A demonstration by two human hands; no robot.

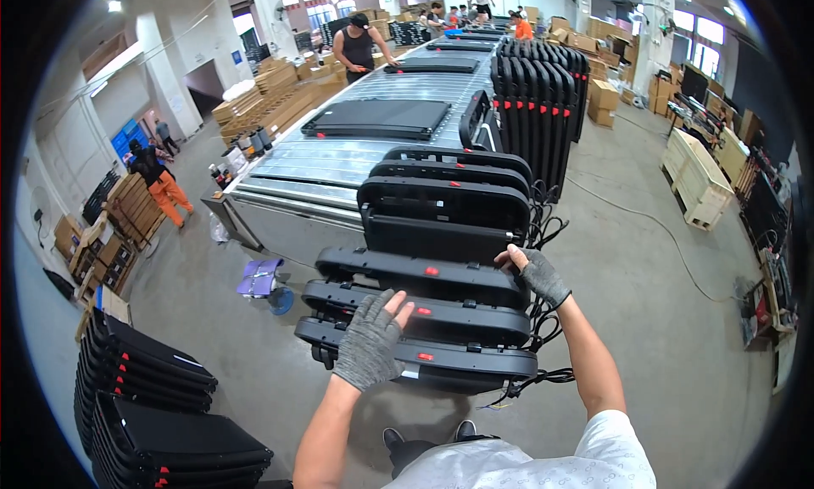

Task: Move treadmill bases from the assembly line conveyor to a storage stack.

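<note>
Several long black units with rounded ends, looking like folded treadmills, stand on edge in a row before me. A red part marks the top of the nearest unit (458, 359), the second unit (462, 321) and the third unit (381, 264). My left hand (370, 340), in a grey fingerless glove, lies over the left half of the nearest two, fingers stretched out. My right hand (538, 274), gloved alike, is at the right end of the third unit; its fingers point left and seem uncurled. Beyond stands another upright black unit (441, 205). Black cables (547, 374) hang at the right ends.
A long metal roller conveyor (356, 162) runs away from me, carrying flat black units (377, 118). More upright units (538, 107) line its right side. Stacked black units (182, 430) stand at lower left. A purple item (259, 279) sits left; a wooden crate (697, 179) stands right. Co-workers are farther off.
</note>
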